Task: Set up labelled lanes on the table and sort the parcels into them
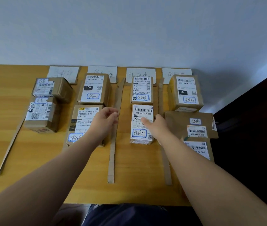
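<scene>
Four white paper lane labels lie along the table's back edge, the first (63,73) at the left and the last (176,73) at the right. Cardboard strips (112,152) mark the lanes. My right hand (156,125) grips the right side of a small white-labelled parcel (141,128) at the front of the third lane, thumb on its top. My left hand (105,119) hovers over the front parcel (82,123) of the second lane with its fingers loosely curled, holding nothing. Behind these stand a second-lane parcel (94,89) and a third-lane parcel (141,90).
Two parcels (40,115) fill the first lane. The fourth lane holds three, the nearest one (198,149) partly behind my right forearm. The wooden table (137,190) ends at a wall behind, a dark drop on the right and its front edge near my lap.
</scene>
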Demonstrator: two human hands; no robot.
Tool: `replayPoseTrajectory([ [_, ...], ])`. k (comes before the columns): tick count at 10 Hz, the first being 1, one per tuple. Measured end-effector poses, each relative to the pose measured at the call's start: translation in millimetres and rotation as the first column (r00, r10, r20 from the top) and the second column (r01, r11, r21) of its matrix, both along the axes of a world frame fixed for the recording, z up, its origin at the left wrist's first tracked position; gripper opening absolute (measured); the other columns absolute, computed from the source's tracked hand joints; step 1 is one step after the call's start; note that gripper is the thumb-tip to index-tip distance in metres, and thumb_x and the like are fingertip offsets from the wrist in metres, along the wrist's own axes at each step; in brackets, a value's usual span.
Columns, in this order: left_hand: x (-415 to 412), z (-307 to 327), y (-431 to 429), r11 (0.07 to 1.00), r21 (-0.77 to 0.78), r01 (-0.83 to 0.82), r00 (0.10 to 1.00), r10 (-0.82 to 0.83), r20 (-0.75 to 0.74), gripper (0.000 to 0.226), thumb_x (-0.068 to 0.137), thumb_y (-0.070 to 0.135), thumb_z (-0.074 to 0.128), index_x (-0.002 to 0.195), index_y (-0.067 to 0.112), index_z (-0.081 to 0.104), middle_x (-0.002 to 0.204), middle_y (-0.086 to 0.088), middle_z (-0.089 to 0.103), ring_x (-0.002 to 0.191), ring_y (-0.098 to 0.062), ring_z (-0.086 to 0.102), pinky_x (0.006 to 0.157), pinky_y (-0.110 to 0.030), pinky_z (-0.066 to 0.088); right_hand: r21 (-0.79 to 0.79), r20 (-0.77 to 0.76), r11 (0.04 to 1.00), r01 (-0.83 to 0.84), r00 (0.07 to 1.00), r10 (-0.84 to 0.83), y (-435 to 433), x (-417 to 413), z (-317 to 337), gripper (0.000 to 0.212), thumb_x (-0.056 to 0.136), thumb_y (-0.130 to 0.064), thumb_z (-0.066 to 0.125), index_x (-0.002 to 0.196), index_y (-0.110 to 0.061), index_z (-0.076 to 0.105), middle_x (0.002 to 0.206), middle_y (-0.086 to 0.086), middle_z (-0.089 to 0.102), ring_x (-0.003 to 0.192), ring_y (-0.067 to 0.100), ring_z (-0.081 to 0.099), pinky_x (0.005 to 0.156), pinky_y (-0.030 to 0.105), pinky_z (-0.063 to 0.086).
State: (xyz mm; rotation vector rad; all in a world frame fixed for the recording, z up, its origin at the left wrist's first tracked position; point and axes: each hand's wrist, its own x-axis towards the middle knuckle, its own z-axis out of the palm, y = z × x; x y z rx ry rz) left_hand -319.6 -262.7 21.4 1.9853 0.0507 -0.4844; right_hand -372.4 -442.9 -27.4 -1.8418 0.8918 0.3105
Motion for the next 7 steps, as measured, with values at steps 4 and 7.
replayPoseTrajectory([
  [4, 0, 16, 19, 0.999, 0.019, 0.043, 0.998, -0.044, 0.043, 0.021, 0.098, 0.020, 0.049, 0.115, 0.017, 0.061, 0.101, 0.001, 0.065, 0.094, -0.016, 0.064, 0.087, -0.036, 0.055, -0.387, -0.025, 0.919, -0.078, 0.997, 0.075, 9, -9, 30, 0.059, 0.090, -0.056, 0.053, 0.126, -0.011, 0.045, 0.113, 0.004, 0.061, 0.097, 0.025, 0.061, 0.075, 0.038, 0.055],
  [7, -1, 67, 71, 0.992, -0.044, 0.121, 0.982, -0.114, 0.152, 0.016, 0.098, 0.016, 0.048, 0.109, 0.017, 0.060, 0.102, -0.001, 0.065, 0.088, -0.015, 0.064, 0.075, -0.027, 0.052, -0.467, 0.101, 0.884, -0.021, 0.992, 0.077, 49, -21, 81, 0.038, 0.094, -0.037, 0.051, 0.122, -0.012, 0.048, 0.091, 0.002, 0.062, 0.078, 0.024, 0.064, 0.062, 0.034, 0.052],
])
